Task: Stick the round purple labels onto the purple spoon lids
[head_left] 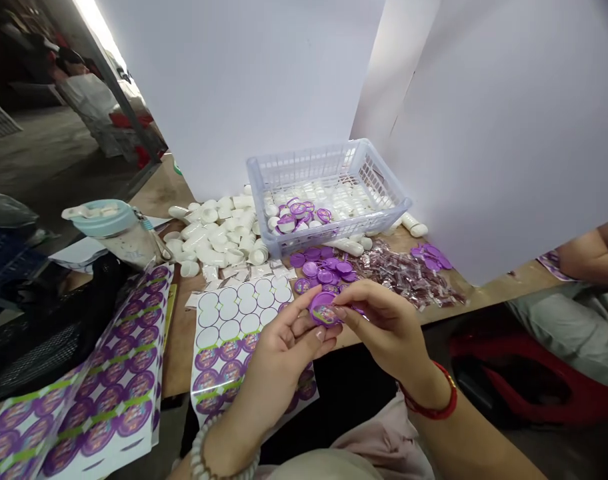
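A round purple lid [318,299] rests in the fingers of my left hand [279,357], which are closed around its edge. My right hand [391,327] pinches a round printed sticker [326,315] over the face of that lid; whether it is stuck down all round I cannot tell. Just beyond my hands lies a loose pile of purple lids [311,269], a few bearing stickers. Under my left forearm is a sticker sheet [249,308], its upper rows showing bare white circles and its lower rows purple printed stickers.
A plastic basket [334,233] holds white cups, several with purple lids. White cups [217,233] are heaped left of it. Small brown packets [409,273] lie at right. A blue-lidded tumbler [111,230], more sticker sheets [119,373] and black mesh [49,353] occupy the left. Another person's arm [594,257] shows at right.
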{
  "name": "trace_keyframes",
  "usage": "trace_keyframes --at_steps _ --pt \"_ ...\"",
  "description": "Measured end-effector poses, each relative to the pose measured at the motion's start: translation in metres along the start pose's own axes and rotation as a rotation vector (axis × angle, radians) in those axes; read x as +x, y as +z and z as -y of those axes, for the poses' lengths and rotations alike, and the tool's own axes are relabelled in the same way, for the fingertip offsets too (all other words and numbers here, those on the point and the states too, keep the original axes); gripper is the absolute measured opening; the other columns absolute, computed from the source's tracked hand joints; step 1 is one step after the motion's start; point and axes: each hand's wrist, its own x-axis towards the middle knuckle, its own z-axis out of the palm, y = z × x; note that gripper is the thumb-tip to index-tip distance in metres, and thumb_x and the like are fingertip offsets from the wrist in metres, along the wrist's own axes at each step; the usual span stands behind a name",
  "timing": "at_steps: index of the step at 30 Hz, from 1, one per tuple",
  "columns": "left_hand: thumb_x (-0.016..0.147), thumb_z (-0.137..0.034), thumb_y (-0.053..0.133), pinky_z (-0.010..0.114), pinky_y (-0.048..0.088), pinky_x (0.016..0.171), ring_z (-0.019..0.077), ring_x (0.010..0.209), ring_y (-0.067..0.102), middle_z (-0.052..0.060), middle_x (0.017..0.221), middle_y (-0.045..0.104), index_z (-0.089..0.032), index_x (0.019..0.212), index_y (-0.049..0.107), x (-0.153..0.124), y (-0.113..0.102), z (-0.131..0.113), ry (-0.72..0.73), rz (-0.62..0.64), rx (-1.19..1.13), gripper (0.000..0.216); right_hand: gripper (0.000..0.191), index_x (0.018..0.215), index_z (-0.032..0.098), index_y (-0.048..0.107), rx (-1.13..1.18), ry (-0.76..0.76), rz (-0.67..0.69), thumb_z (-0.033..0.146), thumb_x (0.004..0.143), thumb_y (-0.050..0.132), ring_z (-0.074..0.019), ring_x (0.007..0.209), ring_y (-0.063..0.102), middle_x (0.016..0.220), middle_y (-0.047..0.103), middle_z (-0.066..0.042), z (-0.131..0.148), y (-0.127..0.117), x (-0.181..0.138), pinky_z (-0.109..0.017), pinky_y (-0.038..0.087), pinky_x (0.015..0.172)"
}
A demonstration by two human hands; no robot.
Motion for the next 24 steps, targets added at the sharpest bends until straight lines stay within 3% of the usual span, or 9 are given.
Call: trace_keyframes --at_steps 12,24 --pt "0.081 -0.031 0.091 0.031 0.064 0.093 0.0241 0.104 0.080 0.010 0.120 0.081 -0.025 0.146 0.065 -0.004 -0.003 -0.005 -0.063 0.008 -0.007 0.071 0.010 0.098 0.025 0.077 0.033 0.049 0.027 0.016 0.094 0.075 -0.0178 0.085 0.069 0.092 0.076 -0.003 0.005 -0.004 0.001 -0.031 0.057 0.077" --pt "0.085 -0.030 0.088 0.027 0.065 0.089 0.0202 0.098 0.081 0.008 0.113 0.082 -0.026 0.139 0.068 -0.008 -0.001 -0.003 -0.043 0.049 -0.025 0.058 0.011 0.095 0.026 0.076 -0.108 -0.020 0.035 0.015 0.094 0.075 -0.0183 0.082 0.067 0.087 0.076 -0.001 0.015 -0.004 -0.001 -0.035 0.052 0.077"
